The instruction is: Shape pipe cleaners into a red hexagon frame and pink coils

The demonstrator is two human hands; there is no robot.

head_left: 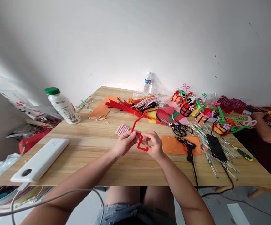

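A red pipe cleaner, bent into several angled sections, is held above the front middle of the wooden table. My left hand pinches it between thumb and fingers near its middle. Curled fingers of my right hand grip the same piece close to its lower, hooked end. Its other end slants up and away, overlapping the view of a pile of red pipe cleaners. Just beyond my left hand lies a small group of pink twisted pieces.
Scissors, a glue gun on orange sheet, a phone and a screwdriver lie right. Decorated baskets stand behind. A bottle and white power bank are left. Another person's arm is far right.
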